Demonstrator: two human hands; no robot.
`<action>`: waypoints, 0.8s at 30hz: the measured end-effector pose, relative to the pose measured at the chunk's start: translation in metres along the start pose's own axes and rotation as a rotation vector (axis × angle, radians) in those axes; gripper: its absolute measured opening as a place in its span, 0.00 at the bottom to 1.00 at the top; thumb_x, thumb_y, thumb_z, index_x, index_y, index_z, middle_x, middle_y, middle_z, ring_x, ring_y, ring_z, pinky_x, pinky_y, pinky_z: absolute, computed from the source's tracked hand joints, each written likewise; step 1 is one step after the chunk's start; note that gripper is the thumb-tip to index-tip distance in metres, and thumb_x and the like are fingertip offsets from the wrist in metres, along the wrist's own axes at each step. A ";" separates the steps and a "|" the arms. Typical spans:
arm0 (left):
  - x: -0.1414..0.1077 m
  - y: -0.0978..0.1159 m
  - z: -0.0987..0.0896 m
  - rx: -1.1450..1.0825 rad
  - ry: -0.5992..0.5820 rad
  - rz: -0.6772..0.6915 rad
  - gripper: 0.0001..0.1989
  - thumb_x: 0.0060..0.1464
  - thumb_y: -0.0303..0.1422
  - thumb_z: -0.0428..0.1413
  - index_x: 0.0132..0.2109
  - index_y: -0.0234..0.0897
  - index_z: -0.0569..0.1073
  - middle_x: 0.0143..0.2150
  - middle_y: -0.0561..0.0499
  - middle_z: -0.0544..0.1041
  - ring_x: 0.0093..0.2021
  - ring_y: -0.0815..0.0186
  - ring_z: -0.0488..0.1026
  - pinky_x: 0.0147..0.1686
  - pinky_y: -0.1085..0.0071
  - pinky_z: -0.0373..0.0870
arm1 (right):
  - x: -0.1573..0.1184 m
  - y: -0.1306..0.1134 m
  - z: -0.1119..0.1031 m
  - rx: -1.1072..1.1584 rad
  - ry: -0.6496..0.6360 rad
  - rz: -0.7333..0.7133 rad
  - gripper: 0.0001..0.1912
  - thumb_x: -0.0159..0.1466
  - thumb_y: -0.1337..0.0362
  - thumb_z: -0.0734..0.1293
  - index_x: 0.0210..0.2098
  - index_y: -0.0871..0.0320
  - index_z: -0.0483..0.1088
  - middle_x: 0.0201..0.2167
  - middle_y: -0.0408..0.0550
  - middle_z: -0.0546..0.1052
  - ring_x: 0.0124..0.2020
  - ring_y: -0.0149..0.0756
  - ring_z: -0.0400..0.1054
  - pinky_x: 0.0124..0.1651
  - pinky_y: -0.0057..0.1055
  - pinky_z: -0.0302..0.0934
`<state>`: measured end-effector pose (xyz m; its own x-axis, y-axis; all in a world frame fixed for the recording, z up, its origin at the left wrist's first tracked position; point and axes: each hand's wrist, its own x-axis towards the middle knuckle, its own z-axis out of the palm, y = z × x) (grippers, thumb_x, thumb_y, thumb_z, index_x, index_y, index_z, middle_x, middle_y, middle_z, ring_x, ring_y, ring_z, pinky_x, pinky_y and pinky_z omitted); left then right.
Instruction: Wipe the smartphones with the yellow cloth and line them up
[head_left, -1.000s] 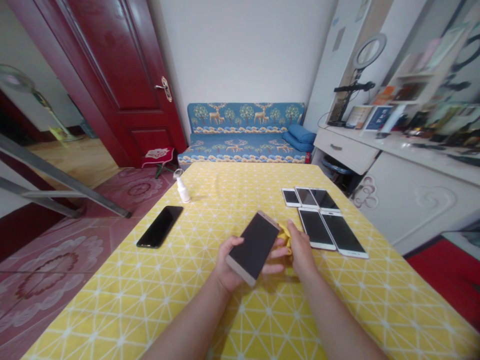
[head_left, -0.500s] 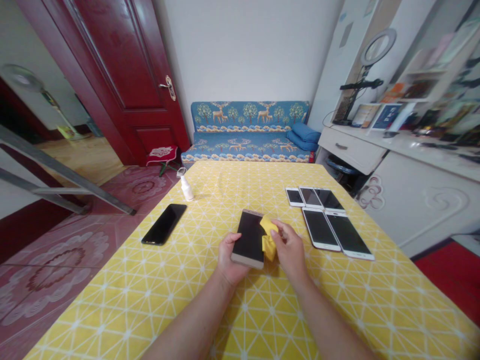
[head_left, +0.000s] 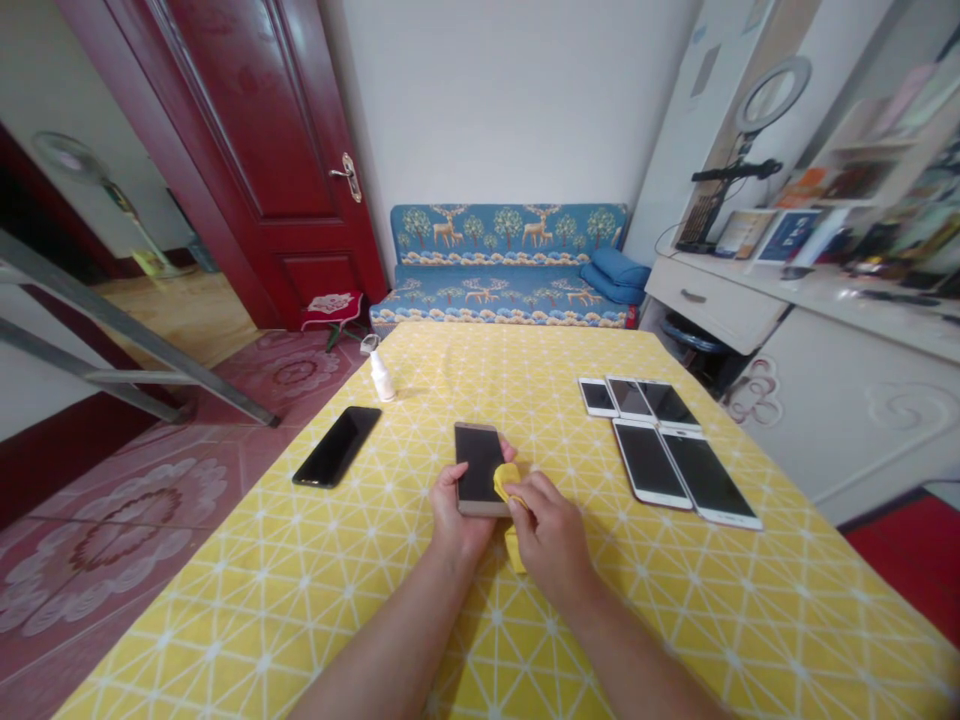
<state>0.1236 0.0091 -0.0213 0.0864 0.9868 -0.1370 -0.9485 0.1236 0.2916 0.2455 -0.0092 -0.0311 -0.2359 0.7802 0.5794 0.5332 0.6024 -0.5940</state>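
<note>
Phone (head_left: pixel 476 470) grasped in the left hand (head_left: pixel 455 522) above the table (head_left: pixel 360 620); right hand (head_left: pixel 553 535) pinches yellow cloth (head_left: pixel 505 478) over the phone's right side; black phone (head_left: pixel 337 447) to the left, five pale-edged phones (head_left: pixel 651 462) to the right; white bottle (head_left: pixel 382 380) farther off; I see blue sofa (head_left: pixel 508 245) beyond.

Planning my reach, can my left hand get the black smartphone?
Probably not without letting go: the left hand holds the gold smartphone, though nothing lies between that hand and the black smartphone.
</note>
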 end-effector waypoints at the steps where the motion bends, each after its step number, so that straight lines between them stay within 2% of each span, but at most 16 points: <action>1: 0.001 -0.001 -0.001 -0.003 -0.014 0.002 0.25 0.45 0.31 0.50 0.52 0.26 0.70 0.43 0.39 0.77 0.44 0.56 0.75 0.47 0.63 0.70 | -0.001 -0.002 0.001 -0.014 -0.008 -0.007 0.12 0.65 0.67 0.57 0.40 0.56 0.72 0.33 0.49 0.71 0.33 0.37 0.68 0.36 0.31 0.63; 6: 0.003 -0.007 -0.005 -0.019 0.037 -0.023 0.20 0.47 0.31 0.49 0.47 0.26 0.73 0.41 0.40 0.77 0.44 0.61 0.75 0.48 0.70 0.70 | -0.006 -0.022 0.010 0.042 -0.052 -0.040 0.13 0.66 0.69 0.57 0.42 0.56 0.73 0.33 0.48 0.71 0.33 0.35 0.68 0.35 0.30 0.62; 10: 0.003 -0.006 -0.006 0.011 0.040 -0.072 0.18 0.52 0.35 0.49 0.46 0.29 0.74 0.44 0.41 0.76 0.45 0.62 0.75 0.50 0.71 0.69 | -0.008 -0.033 0.012 0.100 -0.089 -0.110 0.14 0.67 0.69 0.56 0.45 0.57 0.71 0.33 0.48 0.71 0.33 0.34 0.67 0.35 0.30 0.63; 14: 0.003 -0.003 -0.004 0.015 -0.026 -0.044 0.22 0.55 0.39 0.50 0.50 0.26 0.72 0.47 0.38 0.75 0.45 0.60 0.74 0.50 0.66 0.69 | -0.004 -0.024 0.000 -0.004 -0.136 -0.129 0.13 0.65 0.71 0.57 0.39 0.56 0.73 0.32 0.47 0.71 0.34 0.34 0.67 0.36 0.30 0.61; 20: 0.003 -0.005 0.002 0.036 -0.059 -0.014 0.24 0.57 0.40 0.48 0.53 0.27 0.70 0.47 0.38 0.75 0.42 0.59 0.75 0.45 0.63 0.71 | -0.001 -0.005 -0.015 -0.294 -0.044 -0.002 0.12 0.63 0.71 0.57 0.33 0.57 0.72 0.34 0.49 0.73 0.32 0.34 0.68 0.32 0.29 0.58; 24: -0.001 -0.009 0.002 0.117 -0.035 -0.126 0.27 0.57 0.46 0.47 0.54 0.26 0.70 0.46 0.38 0.76 0.43 0.60 0.75 0.48 0.65 0.69 | -0.006 -0.013 -0.008 -0.217 -0.063 -0.076 0.13 0.65 0.70 0.57 0.36 0.56 0.72 0.33 0.48 0.73 0.31 0.33 0.68 0.33 0.28 0.59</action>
<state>0.1324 0.0070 -0.0223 0.2146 0.9655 -0.1473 -0.8877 0.2557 0.3830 0.2466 -0.0232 -0.0221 -0.3284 0.7469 0.5782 0.6722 0.6148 -0.4125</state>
